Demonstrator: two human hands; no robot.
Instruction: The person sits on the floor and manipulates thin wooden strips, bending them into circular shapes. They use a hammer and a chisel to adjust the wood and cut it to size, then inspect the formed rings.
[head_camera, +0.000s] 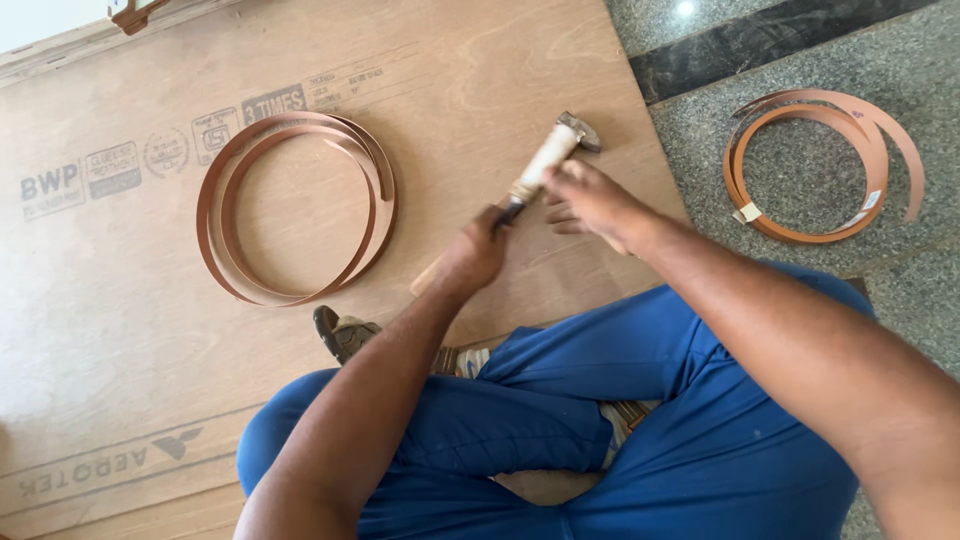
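Hammer (545, 160): pale wooden handle, dark metal head, lying aslant on the plywood sheet, head pointing up and right near the sheet's right edge. Looks to be wrapped with a light band partway down the handle. Lower end of the handle gripped in the left hand (473, 252), a short dark bit showing just above the fist. Right hand (590, 200) just beside the handle's middle, fingers spread, blurred; contact unclear.
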